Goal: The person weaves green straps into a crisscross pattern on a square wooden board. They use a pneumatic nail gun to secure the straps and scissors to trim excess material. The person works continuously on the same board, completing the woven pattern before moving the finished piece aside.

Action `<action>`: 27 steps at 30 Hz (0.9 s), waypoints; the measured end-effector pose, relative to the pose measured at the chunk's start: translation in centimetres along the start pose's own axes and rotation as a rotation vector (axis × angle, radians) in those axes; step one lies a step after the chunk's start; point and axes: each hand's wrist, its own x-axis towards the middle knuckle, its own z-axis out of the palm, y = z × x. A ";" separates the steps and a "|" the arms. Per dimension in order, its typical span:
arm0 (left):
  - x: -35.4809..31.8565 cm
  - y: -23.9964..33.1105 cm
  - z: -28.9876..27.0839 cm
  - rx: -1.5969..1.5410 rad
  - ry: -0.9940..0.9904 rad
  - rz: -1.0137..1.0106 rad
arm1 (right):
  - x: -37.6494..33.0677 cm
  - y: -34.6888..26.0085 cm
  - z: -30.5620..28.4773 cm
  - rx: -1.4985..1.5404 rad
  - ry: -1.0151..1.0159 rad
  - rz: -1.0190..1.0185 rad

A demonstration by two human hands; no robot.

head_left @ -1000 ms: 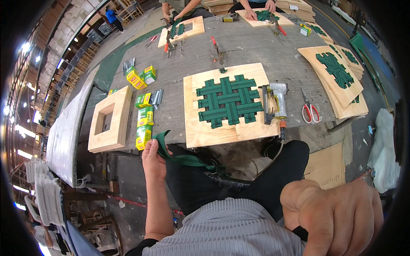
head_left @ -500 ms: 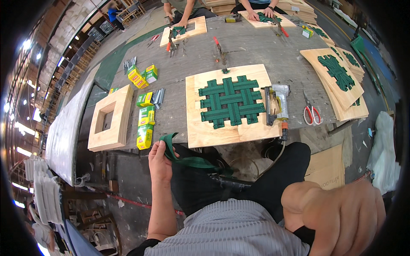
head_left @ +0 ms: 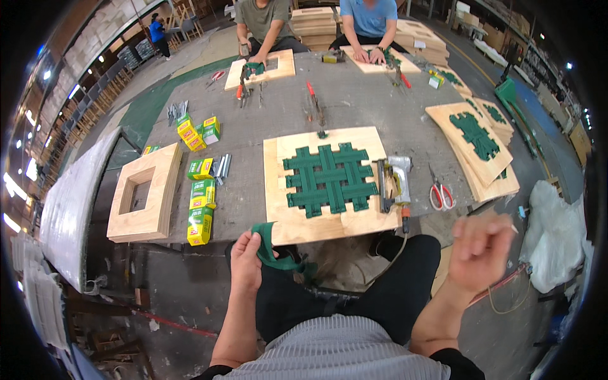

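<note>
My left hand pinches a green webbing strap at the table's near edge; its loose length hangs over my lap. To the right, my right hand is raised off the table, blurred, with curled fingers; a small pale tip shows beside them, too smeared to name. Before me lies a wooden panel with a woven lattice of green straps across its middle. A staple gun with an air hose rests on the panel's right edge. Red-handled scissors lie farther right.
Square wooden frames are stacked at left, beside green-and-yellow boxes and staple strips. A toggle clamp stands beyond the panel. Woven panels are piled at right. Two co-workers handle panels across the table.
My right hand has moved from close to the camera out to the right, away from me. My left hand still holds the strap. The view has tilted up, showing more of the co-workers.
</note>
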 end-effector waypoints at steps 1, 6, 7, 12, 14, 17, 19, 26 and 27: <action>0.0 -0.3 0.4 -0.017 -0.036 -0.029 | -0.5 1.0 -1.1 -0.141 0.021 0.034; -0.4 -4.8 0.2 0.009 -0.093 -0.326 | -2.1 10.5 -8.8 -0.913 0.011 0.325; -0.6 -6.0 -0.5 0.006 -0.077 -0.371 | -2.2 12.9 -9.7 -0.938 -0.009 0.389; 0.5 -10.1 0.8 0.090 -0.067 -0.538 | 0.0 19.9 -18.4 -1.507 -0.093 0.575; 0.1 -9.9 -0.4 0.057 -0.021 -0.524 | 1.3 22.8 -16.2 -1.503 -0.075 0.789; 0.7 -9.7 -0.7 0.048 0.026 -0.495 | 2.5 24.5 -14.9 -1.647 -0.070 0.675; 1.1 -9.8 -0.8 0.050 0.040 -0.466 | 2.9 25.1 -14.7 -1.643 -0.044 0.674; 1.8 -10.6 -1.2 0.063 0.047 -0.419 | 5.1 23.6 -18.3 -1.561 0.064 0.575; 2.0 -10.8 -0.5 0.056 0.024 -0.422 | 5.9 22.3 -19.8 -1.629 0.109 0.568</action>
